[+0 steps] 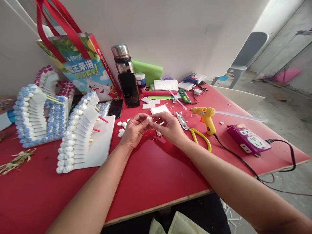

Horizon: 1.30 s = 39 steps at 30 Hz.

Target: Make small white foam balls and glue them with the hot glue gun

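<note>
Above the middle of the red table point(156, 182), my left hand point(135, 130) pinches a small white rolled rosette point(149, 119) between thumb and fingers. My right hand point(170, 128) closes on the rosette's right side, thumb and index finger at it. Several loose white rosettes point(121, 132) lie just left of my left hand. Farther left stands a curved, stair-like white model point(83, 130), edged with similar rosettes on a white board. White scraps and a pair of scissors with yellow handles point(195, 133) lie by my right hand.
On the right are a yellow glue gun point(206, 117) with a trailing cord and a purple power socket point(248, 138). Behind stand a steel flask point(123, 58), a black phone point(129, 89) and a shopping bag point(85, 71). A blue-and-white model point(31, 113) stands left.
</note>
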{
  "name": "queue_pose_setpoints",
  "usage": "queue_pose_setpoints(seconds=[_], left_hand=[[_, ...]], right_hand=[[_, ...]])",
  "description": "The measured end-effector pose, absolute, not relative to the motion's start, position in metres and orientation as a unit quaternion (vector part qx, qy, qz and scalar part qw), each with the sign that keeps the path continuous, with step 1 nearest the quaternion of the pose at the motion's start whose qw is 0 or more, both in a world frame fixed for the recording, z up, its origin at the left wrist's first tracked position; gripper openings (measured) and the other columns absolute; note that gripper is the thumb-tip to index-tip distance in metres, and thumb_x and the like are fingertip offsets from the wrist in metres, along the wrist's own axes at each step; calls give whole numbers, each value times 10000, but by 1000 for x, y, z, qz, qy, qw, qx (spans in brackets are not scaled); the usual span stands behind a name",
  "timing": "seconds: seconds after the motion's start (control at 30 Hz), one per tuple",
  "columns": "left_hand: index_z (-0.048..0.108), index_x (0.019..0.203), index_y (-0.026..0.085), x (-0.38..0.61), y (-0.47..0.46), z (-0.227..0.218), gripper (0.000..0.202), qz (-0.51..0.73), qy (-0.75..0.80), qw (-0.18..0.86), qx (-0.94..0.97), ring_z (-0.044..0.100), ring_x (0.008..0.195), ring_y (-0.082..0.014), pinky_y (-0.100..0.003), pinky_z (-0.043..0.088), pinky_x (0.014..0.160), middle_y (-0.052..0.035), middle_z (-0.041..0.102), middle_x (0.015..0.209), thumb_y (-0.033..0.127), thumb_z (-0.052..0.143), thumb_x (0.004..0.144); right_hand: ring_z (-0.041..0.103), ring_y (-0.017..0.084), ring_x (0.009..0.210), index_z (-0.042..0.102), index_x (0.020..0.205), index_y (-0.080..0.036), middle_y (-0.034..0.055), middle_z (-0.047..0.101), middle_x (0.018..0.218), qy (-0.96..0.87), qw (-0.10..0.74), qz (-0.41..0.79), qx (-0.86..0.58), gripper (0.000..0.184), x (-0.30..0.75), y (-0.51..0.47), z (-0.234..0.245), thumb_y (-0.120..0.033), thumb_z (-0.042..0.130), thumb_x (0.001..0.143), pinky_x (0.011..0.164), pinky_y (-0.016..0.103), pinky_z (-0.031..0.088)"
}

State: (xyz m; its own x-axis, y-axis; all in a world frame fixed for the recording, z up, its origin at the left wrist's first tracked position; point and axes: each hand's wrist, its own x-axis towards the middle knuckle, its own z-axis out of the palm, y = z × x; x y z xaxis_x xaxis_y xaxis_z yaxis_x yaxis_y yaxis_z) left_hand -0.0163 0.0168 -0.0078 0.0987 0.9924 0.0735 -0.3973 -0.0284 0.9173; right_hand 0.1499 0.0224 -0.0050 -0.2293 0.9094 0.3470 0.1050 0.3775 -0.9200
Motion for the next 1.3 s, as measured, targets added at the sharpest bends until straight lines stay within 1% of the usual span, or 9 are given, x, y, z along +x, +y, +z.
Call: queue_pose_setpoints(seconds=[0.13, 0.27, 0.4, 0.57, 0.83, 0.93, 1.03, 1.3], left_hand=[[659, 912, 177, -15, 14, -6, 208, 564, 347, 593, 458, 624, 665, -101, -240, 504, 686, -3, 676, 813, 247, 796, 772], [643, 922, 182, -16, 14, -6, 180, 566, 343, 577, 479, 624, 657, -104, -243, 503, 678, 2, 666, 813, 242, 765, 805], [632, 939, 191, -17, 14, -6, 202, 560, 352, 569, 489, 628, 636, -111, -255, 513, 678, 1, 677, 799, 260, 766, 805], [644, 924, 195, -16, 13, -5, 182, 554, 348, 571, 496, 625, 620, -113, -257, 518, 666, 4, 677, 778, 261, 766, 806], [657, 909, 194, -16, 13, -4, 205, 548, 358, 572, 494, 617, 624, -119, -260, 520, 648, -3, 669, 760, 286, 788, 781], [655, 917, 194, -16, 13, -4, 210, 543, 356, 576, 496, 610, 617, -120, -258, 515, 631, -4, 663, 743, 293, 785, 784], [650, 919, 198, -17, 14, -5, 207, 539, 356, 582, 493, 603, 610, -113, -248, 503, 605, -1, 659, 759, 290, 782, 788], [632, 901, 198, -17, 14, -5, 224, 537, 358, 583, 494, 598, 589, -110, -234, 488, 575, 7, 643, 726, 302, 789, 780]], right_hand=[[621, 145, 806, 680, 945, -185, 46, 635, 933, -683, 500, 370, -384, 173, 149, 24, -5, -332, 679, 854, 685, 271, 522], [610, 136, 775, 656, 915, -188, 41, 640, 932, -688, 495, 365, -386, 157, 150, 23, -4, -337, 664, 865, 674, 268, 514], [603, 123, 737, 651, 926, -194, 33, 623, 925, -711, 490, 338, -375, 131, 152, 22, -3, -313, 650, 871, 663, 261, 506], [555, 89, 609, 647, 932, -210, 20, 623, 924, -742, 467, 295, -380, 114, 156, 21, 0, -312, 631, 883, 631, 261, 478], [543, 96, 616, 656, 930, -216, 21, 629, 912, -768, 444, 260, -381, 111, 159, 19, 7, -310, 606, 902, 636, 259, 454], [549, 101, 618, 643, 918, -208, 17, 636, 899, -767, 442, 271, -378, 99, 160, 19, 7, -297, 620, 884, 634, 261, 453], [564, 109, 615, 619, 919, -210, 7, 650, 868, -754, 440, 306, -379, 102, 159, 19, 6, -303, 622, 877, 626, 261, 460], [592, 120, 603, 604, 920, -209, 17, 679, 864, -726, 435, 356, -395, 190, 158, 19, 4, -391, 635, 871, 583, 260, 469]])
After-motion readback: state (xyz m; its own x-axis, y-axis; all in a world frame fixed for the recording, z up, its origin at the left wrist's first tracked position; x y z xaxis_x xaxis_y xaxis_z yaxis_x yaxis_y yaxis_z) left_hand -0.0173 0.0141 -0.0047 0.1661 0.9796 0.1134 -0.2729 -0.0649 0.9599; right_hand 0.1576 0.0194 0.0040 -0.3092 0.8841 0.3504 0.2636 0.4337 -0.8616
